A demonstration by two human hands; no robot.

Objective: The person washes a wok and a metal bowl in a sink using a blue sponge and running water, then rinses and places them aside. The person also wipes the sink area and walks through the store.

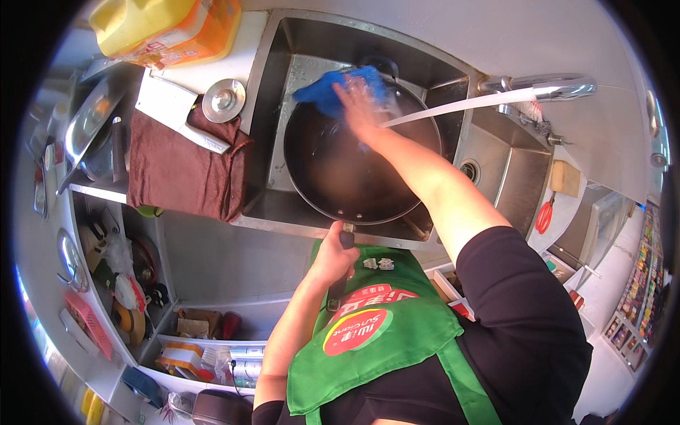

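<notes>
A dark wok [329,164] sits in the left basin of a steel sink [255,79]. My left hand [334,255] is closed around the wok's dark handle [337,292] at the sink's front edge. My right hand [361,109], slightly blurred, presses on a blue cloth [319,93] at the wok's far rim. The fingers lie spread over the cloth; whether they grip it does not show. A white stream of water runs from the chrome faucet [566,87] at the right into the wok, passing beside my right wrist.
A cleaver [167,101] lies on a folded brown towel [180,170] left of the sink, beside a metal lid [224,101]. A yellow jug [143,26] stands behind. The second basin [518,170] is at the right, with red-handled scissors [544,215] beyond. Pans [95,122] rest at far left.
</notes>
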